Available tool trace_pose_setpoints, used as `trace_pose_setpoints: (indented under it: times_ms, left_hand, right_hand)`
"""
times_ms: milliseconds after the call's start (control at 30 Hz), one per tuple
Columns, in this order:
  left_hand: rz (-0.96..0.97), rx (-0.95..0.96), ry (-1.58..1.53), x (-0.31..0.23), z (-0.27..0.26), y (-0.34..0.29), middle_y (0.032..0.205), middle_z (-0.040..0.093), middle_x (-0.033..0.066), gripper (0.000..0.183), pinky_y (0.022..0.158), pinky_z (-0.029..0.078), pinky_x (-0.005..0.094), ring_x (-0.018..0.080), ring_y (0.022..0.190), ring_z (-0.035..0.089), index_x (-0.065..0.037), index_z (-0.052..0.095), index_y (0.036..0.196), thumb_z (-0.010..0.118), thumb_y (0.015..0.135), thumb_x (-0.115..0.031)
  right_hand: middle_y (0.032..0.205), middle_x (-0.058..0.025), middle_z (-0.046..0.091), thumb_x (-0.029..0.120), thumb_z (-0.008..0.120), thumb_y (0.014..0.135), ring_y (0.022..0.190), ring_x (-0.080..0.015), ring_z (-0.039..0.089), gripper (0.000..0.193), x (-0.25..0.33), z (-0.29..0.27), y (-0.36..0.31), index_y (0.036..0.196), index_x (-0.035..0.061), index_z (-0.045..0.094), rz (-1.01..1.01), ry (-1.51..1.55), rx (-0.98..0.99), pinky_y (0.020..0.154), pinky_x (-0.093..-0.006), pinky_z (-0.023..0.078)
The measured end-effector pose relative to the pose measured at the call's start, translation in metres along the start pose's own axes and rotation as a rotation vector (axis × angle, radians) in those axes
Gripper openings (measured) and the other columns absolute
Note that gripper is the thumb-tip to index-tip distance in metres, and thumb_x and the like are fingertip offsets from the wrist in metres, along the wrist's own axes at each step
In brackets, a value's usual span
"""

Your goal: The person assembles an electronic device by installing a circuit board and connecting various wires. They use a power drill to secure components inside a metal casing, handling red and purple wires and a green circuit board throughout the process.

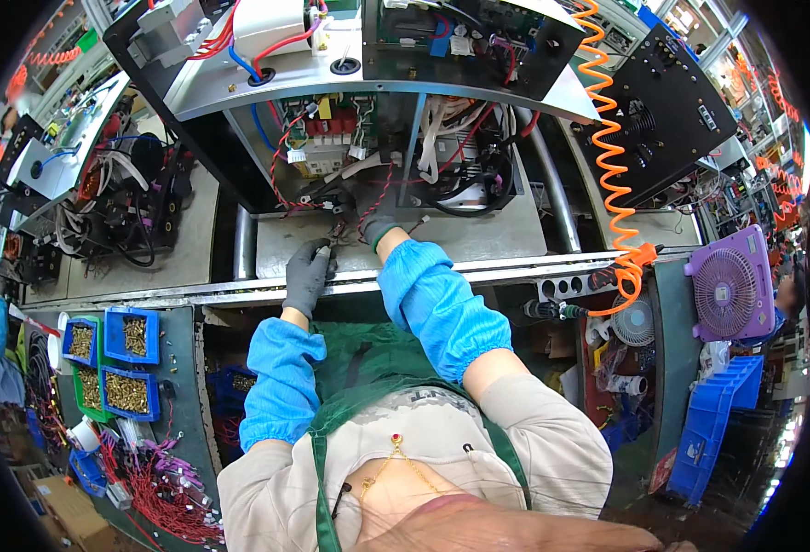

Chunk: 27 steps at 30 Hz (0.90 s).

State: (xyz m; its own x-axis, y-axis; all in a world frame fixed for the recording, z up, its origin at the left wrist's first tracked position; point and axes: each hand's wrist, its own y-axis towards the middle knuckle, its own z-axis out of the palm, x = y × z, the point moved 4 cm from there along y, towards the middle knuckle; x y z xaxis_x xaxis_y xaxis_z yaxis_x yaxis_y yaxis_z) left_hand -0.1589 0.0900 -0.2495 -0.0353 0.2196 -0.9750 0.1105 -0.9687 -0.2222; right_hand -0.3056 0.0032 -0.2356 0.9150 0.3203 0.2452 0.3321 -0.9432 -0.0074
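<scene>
A large electrical cabinet (204, 103) stands open in front of me, with circuit boards, red and blue wires and white cable bundles inside. My left hand (305, 278), in a grey glove, is at the bench's front edge, its fingers closed on a thin wire lead with a small light connector (324, 252). My right hand (381, 226), also gloved, reaches toward the cabinet's lower opening. A twisted red wire (379, 198) hangs across it, and its fingertips are lost among dark parts. Inside, a board with red and white components (331, 138) sits behind the hands.
An orange coiled air hose (614, 175) hangs at the right, above a metal roller (546, 179). Blue and green bins of brass fasteners (129, 390) stand at the left, near red wire bundles (161, 497). A purple fan (729, 283) and blue crate (713, 428) are at the right.
</scene>
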Motion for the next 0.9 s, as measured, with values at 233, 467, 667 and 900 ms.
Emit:
trace_pose_setpoints:
  times_ms: [233, 467, 667, 900]
  left_hand:
    - [0.024, -0.019, 0.075, 0.005, -0.001, 0.002, 0.074, 0.060, 0.0035, 0.025, 0.054, 0.044, 0.0220, 0.0083, 0.060, 0.053, 0.000, 0.059, 0.111, 0.055, 0.090, -0.012]
    - [0.029, -0.021, -0.008, -0.009, 0.000, -0.004, 0.075, 0.061, 0.0054, 0.023, 0.052, 0.045, 0.0235, 0.0091, 0.058, 0.053, 0.000, 0.060, 0.107, 0.056, 0.088, -0.011]
    - [0.330, -0.048, 0.217, -0.045, 0.011, -0.006, 0.078, 0.061, 0.0039, 0.026, 0.059, 0.048, 0.0259, 0.0079, 0.062, 0.055, -0.003, 0.060, 0.110, 0.059, 0.088, -0.017]
    - [0.980, -0.213, 0.733, -0.135, 0.093, -0.011, 0.107, 0.059, 0.0192, 0.027, 0.085, 0.046, 0.0413, 0.0378, 0.098, 0.056, -0.003, 0.060, 0.109, 0.055, 0.083, -0.009]
  right_hand:
    - [0.081, -0.0125, 0.063, 0.021, 0.058, 0.084, 0.071, -0.0221, 0.061, 0.021, -0.005, -0.002, -0.001, 0.092, 0.0026, 0.064, 0.013, 0.034, -0.003, 0.063, -0.0346, 0.048]
    - [0.074, -0.0089, 0.062, 0.025, 0.063, 0.083, 0.065, -0.0184, 0.060, 0.023, -0.019, -0.013, -0.009, 0.090, 0.0029, 0.063, 0.074, 0.259, -0.104, 0.058, -0.0320, 0.046]
    - [0.067, -0.0051, 0.060, 0.030, 0.067, 0.084, 0.057, -0.0116, 0.058, 0.028, -0.063, -0.079, -0.067, 0.091, 0.0025, 0.062, 0.091, 0.845, -0.740, 0.051, -0.0266, 0.045]
    - [0.070, -0.0037, 0.064, 0.021, 0.070, 0.082, 0.061, -0.0093, 0.059, 0.023, -0.056, -0.102, -0.075, 0.087, -0.0008, 0.065, 0.122, 1.055, -0.744, 0.057, -0.0241, 0.046]
